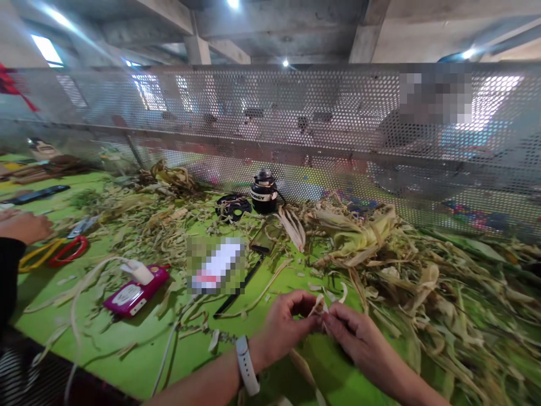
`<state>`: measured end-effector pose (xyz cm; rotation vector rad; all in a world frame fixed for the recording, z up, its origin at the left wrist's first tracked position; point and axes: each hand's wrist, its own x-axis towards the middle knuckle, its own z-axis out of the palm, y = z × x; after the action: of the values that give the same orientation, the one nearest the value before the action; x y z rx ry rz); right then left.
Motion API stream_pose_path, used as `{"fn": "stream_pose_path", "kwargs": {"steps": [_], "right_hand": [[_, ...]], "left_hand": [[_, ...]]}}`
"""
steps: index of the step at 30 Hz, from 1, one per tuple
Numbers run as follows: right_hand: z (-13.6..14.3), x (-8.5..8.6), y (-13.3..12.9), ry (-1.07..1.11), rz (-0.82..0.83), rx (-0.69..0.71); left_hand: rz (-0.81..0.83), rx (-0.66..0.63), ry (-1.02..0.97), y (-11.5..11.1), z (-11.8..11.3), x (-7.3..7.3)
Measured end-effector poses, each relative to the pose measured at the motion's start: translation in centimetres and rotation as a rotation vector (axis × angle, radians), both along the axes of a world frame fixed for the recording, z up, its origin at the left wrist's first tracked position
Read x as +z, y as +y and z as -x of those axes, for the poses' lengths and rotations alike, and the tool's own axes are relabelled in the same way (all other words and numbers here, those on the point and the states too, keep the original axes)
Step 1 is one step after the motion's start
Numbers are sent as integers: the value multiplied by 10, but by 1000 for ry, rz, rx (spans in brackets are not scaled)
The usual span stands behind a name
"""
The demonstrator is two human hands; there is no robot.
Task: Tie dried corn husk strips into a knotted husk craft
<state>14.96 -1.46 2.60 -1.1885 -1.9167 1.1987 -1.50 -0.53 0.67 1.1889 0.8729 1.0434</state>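
Hand work at a green table [118, 361]. L hand [291, 324], w/ pale watch [247, 365], & R hand [355, 332] meet over the table's near side, thumb & index of each pinching 1 small piece of pale dry husk [320, 305]; other fingers partly hidden, exact pose can't be told. The piece sits btwn the 2 hands, left of a husk heap [414, 282] running from the table's far edge down its right side. Progress (judged): held piece seems part-worked, not yet set down; heap looks loose & unworked, so much material remains; qty finished, if any, unclear. Black jar [264, 196] stands nr the far edge, before a perforated screen [316, 101]; magenta socket box [131, 299], w/ plug [142, 273], lies toward the near-left corner
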Motion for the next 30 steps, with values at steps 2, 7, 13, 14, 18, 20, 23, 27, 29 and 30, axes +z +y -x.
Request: {"fn": "stream_pose_path", "kwargs": {"steps": [2,7,13,14,18,20,23,27,29,30], "right_hand": [[0,1,0,6,18,14],[-1,0,-1,12,46,30],[-5,6,-1,32,110,47],[-5,7,-1,38,128,67],[-6,7,0,16,145,119],[-5,5,1,-7,99,79],[-4,2,3,-47,23,-22],[-6,1,7,-56,10,-129],[-6,-1,8,-39,2,-166],[-6,-3,9,-25,-4,-186]], "left_hand": [[53,-23,-79,1,-1,-2],[78,-40,-157,3,-1,-2],[17,-27,-118,2,1,-2],[-19,-26,-70,2,1,-2],[-121,-23,72,0,1,-1],[-149,-28,95,-1,1,-1],[-155,-21,112,-1,0,-1],[-229,-1,213,-1,1,-2],[-282,-9,264,-2,2,-2],[-304,-12,280,-2,2,-2]]}}
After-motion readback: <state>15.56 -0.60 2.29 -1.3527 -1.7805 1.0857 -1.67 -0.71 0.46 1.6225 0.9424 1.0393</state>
